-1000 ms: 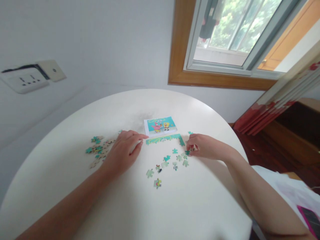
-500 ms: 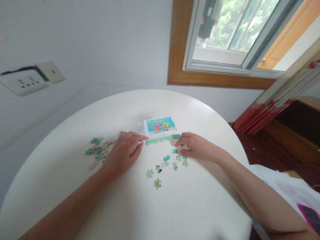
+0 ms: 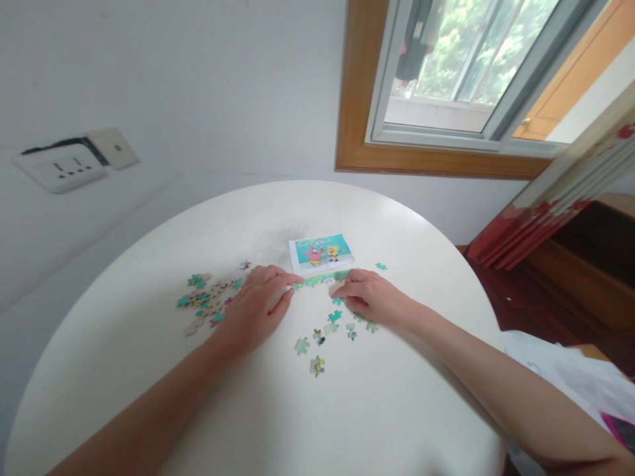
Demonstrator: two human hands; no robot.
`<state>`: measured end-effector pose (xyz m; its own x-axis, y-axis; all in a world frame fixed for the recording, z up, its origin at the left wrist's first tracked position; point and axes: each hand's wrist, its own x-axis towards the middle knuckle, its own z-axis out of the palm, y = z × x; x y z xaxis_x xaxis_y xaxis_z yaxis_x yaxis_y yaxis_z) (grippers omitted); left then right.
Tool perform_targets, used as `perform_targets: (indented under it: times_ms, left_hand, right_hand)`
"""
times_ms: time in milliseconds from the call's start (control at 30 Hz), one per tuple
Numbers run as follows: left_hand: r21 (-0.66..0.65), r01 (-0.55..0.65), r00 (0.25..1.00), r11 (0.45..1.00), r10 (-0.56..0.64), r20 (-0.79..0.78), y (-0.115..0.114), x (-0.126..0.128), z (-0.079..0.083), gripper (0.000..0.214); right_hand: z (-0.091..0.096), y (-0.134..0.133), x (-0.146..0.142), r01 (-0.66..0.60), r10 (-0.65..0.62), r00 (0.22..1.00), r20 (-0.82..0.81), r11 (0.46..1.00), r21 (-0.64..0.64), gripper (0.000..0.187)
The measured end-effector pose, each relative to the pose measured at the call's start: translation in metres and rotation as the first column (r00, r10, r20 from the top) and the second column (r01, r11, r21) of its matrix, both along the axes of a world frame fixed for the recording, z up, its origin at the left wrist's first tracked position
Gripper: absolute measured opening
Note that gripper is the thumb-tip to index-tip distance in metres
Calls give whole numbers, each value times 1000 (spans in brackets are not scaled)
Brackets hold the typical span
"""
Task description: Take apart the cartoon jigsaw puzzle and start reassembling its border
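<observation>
My left hand (image 3: pixel 258 303) lies flat on the round white table (image 3: pixel 258 410), fingers stretched out, its fingertips at the left end of a joined green strip of puzzle pieces (image 3: pixel 320 280). My right hand (image 3: pixel 367 296) rests over the right part of that strip, fingers curled down and pressing on it; whether it holds a piece is hidden. Just behind the strip lies the puzzle box (image 3: pixel 321 252) with a cartoon picture. Several loose pieces (image 3: pixel 330 328) lie in front of my right hand.
A heap of loose puzzle pieces (image 3: pixel 206 301) lies left of my left hand. One single green piece (image 3: pixel 381 266) sits to the right of the box. A wall socket (image 3: pixel 62 168) is on the left wall, a wood-framed window (image 3: pixel 426 86) behind, a curtain (image 3: pixel 560 198) at right.
My right hand moved left from the loose pieces onto the green strip and now covers its right part. My left hand stayed beside the strip's left end.
</observation>
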<state>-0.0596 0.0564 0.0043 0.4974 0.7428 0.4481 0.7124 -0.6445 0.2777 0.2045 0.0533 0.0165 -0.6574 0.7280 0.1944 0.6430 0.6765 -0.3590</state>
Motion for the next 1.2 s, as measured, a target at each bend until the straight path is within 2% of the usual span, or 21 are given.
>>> perform_targets:
  times_ms: [167, 367, 500, 633, 733, 833, 1033, 1200]
  left_hand:
    - [-16, 49, 999, 999, -49, 5, -2, 2, -2, 26]
    - [-22, 63, 998, 998, -62, 22, -5, 5, -1, 24]
    - [-25, 77, 997, 997, -76, 28, -6, 6, -1, 23]
    - [-30, 91, 995, 995, -90, 38, -7, 7, -1, 23]
    - [-43, 109, 994, 993, -109, 23, -8, 9, -2, 24]
    - [-62, 120, 993, 991, -121, 0, -10, 11, -2, 22]
    - [-83, 80, 996, 993, -83, -29, -15, 20, -2, 16]
    - [-78, 24, 997, 997, -30, -67, -16, 22, -7, 20]
  right_hand:
    - [-3, 0, -2, 69, -71, 997, 39, 996, 65, 30]
    - [1, -1, -1, 71, -72, 994, 78, 997, 15, 21]
    - [-3, -2, -8, 109, -111, 991, 81, 994, 31, 15]
    - [-3, -4, -13, 132, -134, 989, 55, 990, 42, 24]
    - [0, -3, -11, 87, -86, 996, 15, 996, -11, 15]
    - [1, -1, -6, 114, -114, 993, 6, 993, -20, 10]
    - [-4, -2, -14, 144, -144, 990, 4, 989, -18, 11]
    - [-7, -8, -29, 141, -141, 990, -24, 990, 1, 8]
